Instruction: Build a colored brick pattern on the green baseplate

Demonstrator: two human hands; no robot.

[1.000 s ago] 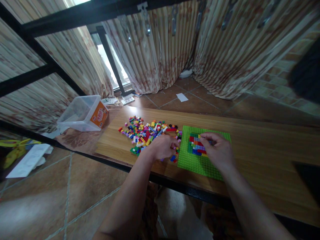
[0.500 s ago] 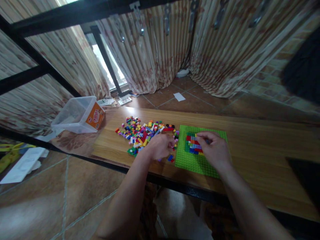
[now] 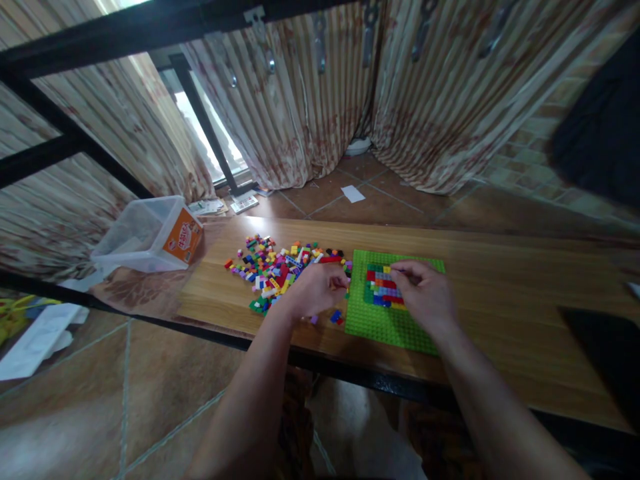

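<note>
A bright green studded baseplate (image 3: 390,330) lies on the wooden table, bearing a block of colourful toy bricks (image 3: 384,287) in green, red, grey, blue and yellow. My right hand (image 3: 425,293) is over the right side of that block, thumb and forefinger pinched at its upper edge; whatever is between them is too small to make out. Left of the plate, my left hand (image 3: 317,290) hovers at the edge of a heap of loose toy bricks (image 3: 280,267), its fingers curled together, their tips partly hidden. Near it lie a few blue and red bricks (image 3: 337,317).
A clear plastic bin (image 3: 135,243) with an orange label stands beyond the table's left end. A dark flat object (image 3: 595,353) lies at the table's right. Striped curtains (image 3: 310,120) hang behind, and a black metal bar (image 3: 150,40) crosses above.
The view has shifted slightly, so the scene sits a little further left. Both hands keep nearly the same places; the left hand's fingers look more curled in.
</note>
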